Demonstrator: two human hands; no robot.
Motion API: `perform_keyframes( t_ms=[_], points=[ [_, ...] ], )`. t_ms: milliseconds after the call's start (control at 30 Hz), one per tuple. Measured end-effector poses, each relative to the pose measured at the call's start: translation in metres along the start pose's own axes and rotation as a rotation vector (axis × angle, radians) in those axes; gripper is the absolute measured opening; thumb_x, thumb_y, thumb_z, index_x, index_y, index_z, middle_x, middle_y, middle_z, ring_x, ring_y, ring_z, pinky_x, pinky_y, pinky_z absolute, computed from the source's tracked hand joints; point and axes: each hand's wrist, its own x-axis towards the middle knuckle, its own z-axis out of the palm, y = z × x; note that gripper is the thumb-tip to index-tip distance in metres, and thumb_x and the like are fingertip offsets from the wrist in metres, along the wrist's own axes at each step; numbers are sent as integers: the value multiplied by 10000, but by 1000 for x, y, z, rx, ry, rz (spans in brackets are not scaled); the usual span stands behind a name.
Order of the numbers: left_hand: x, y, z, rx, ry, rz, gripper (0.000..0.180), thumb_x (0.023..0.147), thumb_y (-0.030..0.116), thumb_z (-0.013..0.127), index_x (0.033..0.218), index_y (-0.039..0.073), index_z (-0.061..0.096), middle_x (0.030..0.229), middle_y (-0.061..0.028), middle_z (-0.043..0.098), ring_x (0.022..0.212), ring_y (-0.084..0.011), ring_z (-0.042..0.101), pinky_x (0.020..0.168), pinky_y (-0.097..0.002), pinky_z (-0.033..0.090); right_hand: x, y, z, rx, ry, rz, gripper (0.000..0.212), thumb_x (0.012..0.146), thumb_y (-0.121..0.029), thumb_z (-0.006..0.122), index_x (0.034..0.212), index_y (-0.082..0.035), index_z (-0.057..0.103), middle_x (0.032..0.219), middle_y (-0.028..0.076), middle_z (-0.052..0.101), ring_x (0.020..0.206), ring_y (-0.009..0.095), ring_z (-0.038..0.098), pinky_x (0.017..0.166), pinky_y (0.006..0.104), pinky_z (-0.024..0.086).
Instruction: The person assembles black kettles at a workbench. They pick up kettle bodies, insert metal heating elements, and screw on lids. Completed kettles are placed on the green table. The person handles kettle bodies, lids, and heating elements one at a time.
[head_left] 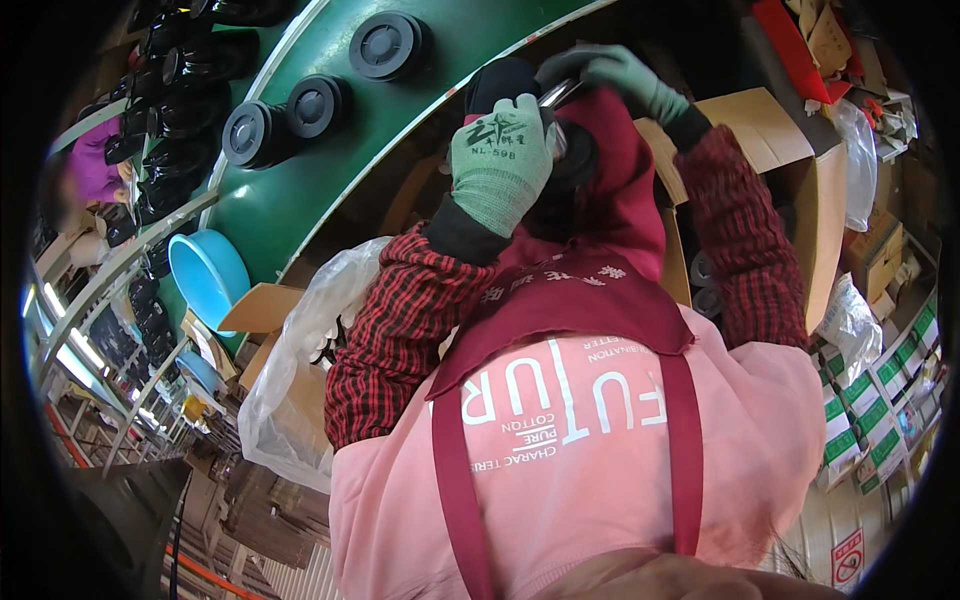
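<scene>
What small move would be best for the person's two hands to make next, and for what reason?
I would probably steady the shiny metal piece with the left hand before working further: it shows between the two gloved hands, with a dark round part just below it in the picture, and the right hand is blurred, so its grip is unclear.

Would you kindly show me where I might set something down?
Bare green tabletop lies between the blue basin and the three black discs, and right of the rightmost. It's crowded around the left hand and right hand.
</scene>
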Motion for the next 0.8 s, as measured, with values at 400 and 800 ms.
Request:
perform_keyframes(
  t_ms=[400, 800],
  points=[
    [36, -62, 14, -474, -205, 232, 314, 966, 357, 626, 1153, 118, 703, 977, -120, 743, 824, -319, 707, 743, -400, 550, -75, 49, 75, 350, 540, -234, 336, 1035, -272, 571, 1194, 11, 654, 828, 82, 695, 762, 224, 623, 800, 357, 498],
    [105, -28, 13, -263, 586, 571, 645, 797, 117, 584, 1439, 72, 531, 1431, -176, 522, 1301, -383, 481, 1097, -540, 346, -22, -23, 76, 355, 694, -262, 386, 1100, -250, 461, 1317, 28, 617, 1125, 103, 704, 994, 165, 681, 932, 302, 528]
  ],
)
